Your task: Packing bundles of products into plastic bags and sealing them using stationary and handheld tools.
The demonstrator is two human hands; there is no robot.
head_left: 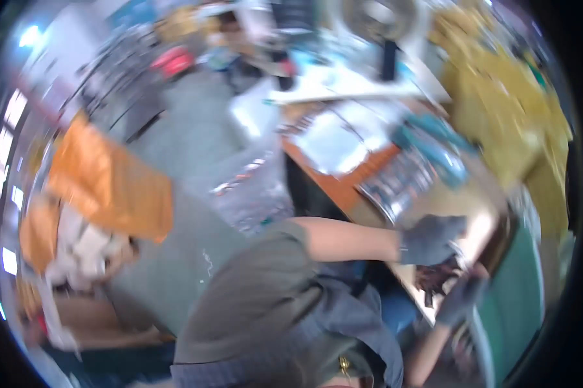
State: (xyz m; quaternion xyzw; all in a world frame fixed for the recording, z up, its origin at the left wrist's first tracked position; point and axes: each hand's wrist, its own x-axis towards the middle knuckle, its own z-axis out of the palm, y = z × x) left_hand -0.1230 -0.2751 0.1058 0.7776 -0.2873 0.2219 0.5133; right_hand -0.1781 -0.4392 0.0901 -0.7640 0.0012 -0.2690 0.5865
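I see a tan table (469, 194) with a silvery pouch (397, 185) on it; near its edge, grey-gloved left hand (433, 239) and right hand (461, 300) flank 1 dark reddish-brown bundle (436, 277), though blur hides whether either grips it

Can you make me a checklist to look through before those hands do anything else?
1. Left hand gloved: ok, in dark gray.
2. Right hand gloved: ok, also dark gray.
3. Dark reddish-brown bundle within reach: ok, it is between the hands.
4. Firm grip on the bundle: cannot tell, the fingers are blurred.
5. Silvery, dark-patterned packet out from under the hands: ok, it lies farther up the table.
6. Picture sharp enough for small details: not ok, it is blurry.
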